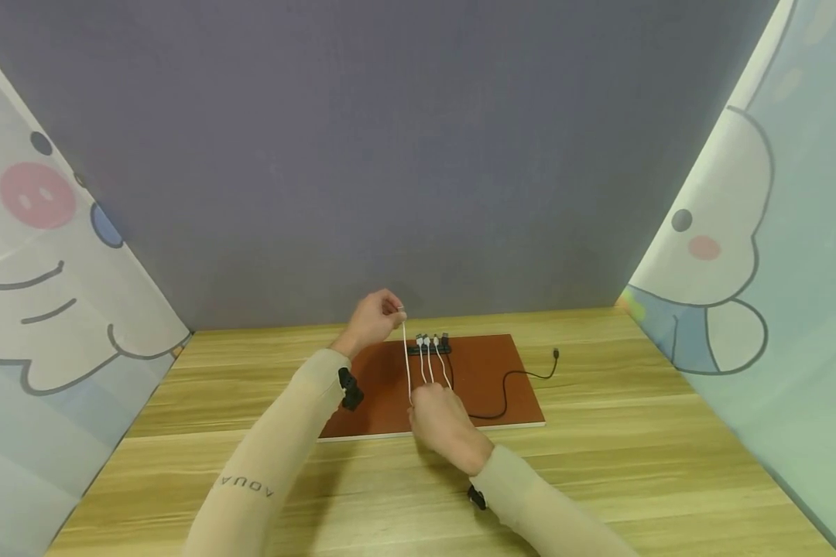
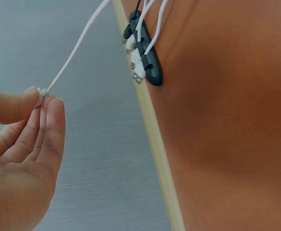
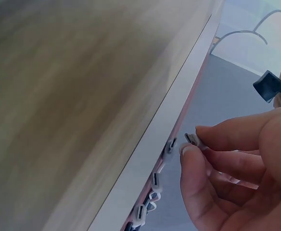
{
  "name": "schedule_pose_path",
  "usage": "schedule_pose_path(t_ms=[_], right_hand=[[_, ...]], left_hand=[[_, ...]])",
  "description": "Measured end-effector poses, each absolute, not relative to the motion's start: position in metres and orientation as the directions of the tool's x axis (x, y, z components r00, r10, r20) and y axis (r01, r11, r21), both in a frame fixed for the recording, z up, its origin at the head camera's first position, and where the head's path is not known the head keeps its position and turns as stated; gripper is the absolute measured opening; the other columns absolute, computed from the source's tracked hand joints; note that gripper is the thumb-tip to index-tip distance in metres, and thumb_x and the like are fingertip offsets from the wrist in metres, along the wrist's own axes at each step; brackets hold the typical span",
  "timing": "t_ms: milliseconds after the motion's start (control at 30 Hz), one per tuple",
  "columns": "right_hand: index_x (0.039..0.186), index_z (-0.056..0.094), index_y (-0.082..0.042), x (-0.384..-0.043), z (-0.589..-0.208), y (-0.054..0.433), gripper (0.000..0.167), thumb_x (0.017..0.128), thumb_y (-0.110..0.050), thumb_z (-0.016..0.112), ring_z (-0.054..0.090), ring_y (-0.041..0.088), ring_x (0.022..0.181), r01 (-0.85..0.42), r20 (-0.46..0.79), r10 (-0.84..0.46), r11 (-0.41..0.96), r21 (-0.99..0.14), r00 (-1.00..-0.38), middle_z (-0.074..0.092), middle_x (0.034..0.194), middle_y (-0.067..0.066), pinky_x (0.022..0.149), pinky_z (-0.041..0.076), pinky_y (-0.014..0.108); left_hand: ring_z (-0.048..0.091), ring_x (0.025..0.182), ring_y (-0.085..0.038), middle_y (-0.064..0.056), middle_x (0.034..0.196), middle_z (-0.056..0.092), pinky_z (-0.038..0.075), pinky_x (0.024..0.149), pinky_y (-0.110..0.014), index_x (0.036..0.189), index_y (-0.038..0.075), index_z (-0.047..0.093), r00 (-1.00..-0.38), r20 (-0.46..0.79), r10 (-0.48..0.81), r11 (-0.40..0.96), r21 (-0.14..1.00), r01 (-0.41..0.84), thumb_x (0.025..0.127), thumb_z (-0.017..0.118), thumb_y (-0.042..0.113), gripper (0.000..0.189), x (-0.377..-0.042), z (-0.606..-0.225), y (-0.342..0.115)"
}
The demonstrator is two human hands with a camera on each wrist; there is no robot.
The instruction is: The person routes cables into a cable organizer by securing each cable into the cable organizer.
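Observation:
My left hand [image 1: 376, 316] is raised above the back left of a brown board [image 1: 484, 387], thumb and fingertips pinching the end of a white cable [image 1: 407, 360]. In the left wrist view most of that plug is hidden by the fingers. The cable stretches taut down to my right hand [image 1: 440, 422], low over the board's front edge. In the right wrist view this hand pinches a small white connector [image 3: 192, 139] between thumb and finger. A dark cable holder [image 2: 152, 72] at the board's back edge carries several white cables, their plugs [image 2: 138, 67] pointing outward.
Several white connectors [image 3: 155, 182] line the board's front edge beside the right hand. A black cable [image 1: 505, 394] snakes right across the board, its plug [image 1: 556, 353] lying on the wooden table [image 1: 599, 464]. A grey wall [image 1: 404, 155] rises behind, with cartoon-printed panels at both sides.

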State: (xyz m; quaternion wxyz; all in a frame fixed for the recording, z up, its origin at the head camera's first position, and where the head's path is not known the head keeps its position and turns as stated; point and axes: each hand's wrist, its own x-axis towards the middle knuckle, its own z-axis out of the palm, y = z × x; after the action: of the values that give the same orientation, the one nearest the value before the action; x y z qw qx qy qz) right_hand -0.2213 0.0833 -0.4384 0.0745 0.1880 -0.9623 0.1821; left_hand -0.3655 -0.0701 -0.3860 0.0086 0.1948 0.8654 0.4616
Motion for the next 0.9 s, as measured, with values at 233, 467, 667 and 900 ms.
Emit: schedule_pose_path(t_ms=[233,467,667,900], right_hand=[[0.064,0.056,-0.012,-0.225,-0.439,0.084,0.034,0.095,-0.009,0.069,0.042,0.007,0.046,-0.329,0.138,-0.299,0.864,-0.382,-0.944,0.048,0.055,-0.004,0.043,0.04,0.022],[0.062,0.057,-0.012,-0.228,-0.439,0.084,0.035,0.095,-0.009,0.071,0.042,0.007,0.045,-0.306,0.123,-0.28,0.866,-0.396,-0.952,0.049,0.053,-0.004,0.044,0.041,0.022],[0.061,0.051,-0.014,-0.227,-0.438,0.081,0.039,0.094,-0.005,0.069,0.037,0.008,0.046,-0.279,0.093,-0.263,0.878,-0.389,-0.96,0.041,0.053,-0.005,0.041,0.035,0.022],[0.055,0.042,-0.017,-0.226,-0.437,0.079,0.046,0.086,0.006,0.067,0.032,0.008,0.045,-0.277,0.089,-0.263,0.903,-0.329,-0.961,0.035,0.051,-0.006,0.038,0.031,0.021]], left_hand=[[0.068,0.092,-0.028,-0.011,0.103,0.067,0.055,0.08,-0.04,0.111,0.005,0.062,-0.934,0.134,0.33,0.494,0.819,0.292,0.101,0.065,0.013,0.013,-0.373,-0.398,-0.066],[0.067,0.09,-0.028,-0.011,0.102,0.066,0.055,0.077,-0.039,0.11,0.006,0.062,-0.943,0.117,0.311,0.506,0.82,0.268,0.101,0.065,0.014,0.012,-0.378,-0.407,-0.063],[0.066,0.087,-0.026,-0.012,0.102,0.066,0.055,0.076,-0.039,0.109,0.005,0.062,-0.946,0.105,0.308,0.535,0.803,0.263,0.101,0.064,0.012,0.011,-0.382,-0.417,-0.058],[0.067,0.086,-0.025,-0.013,0.102,0.066,0.055,0.077,-0.04,0.109,0.003,0.063,-0.948,0.093,0.303,0.558,0.79,0.256,0.101,0.064,0.01,0.011,-0.384,-0.424,-0.051]])
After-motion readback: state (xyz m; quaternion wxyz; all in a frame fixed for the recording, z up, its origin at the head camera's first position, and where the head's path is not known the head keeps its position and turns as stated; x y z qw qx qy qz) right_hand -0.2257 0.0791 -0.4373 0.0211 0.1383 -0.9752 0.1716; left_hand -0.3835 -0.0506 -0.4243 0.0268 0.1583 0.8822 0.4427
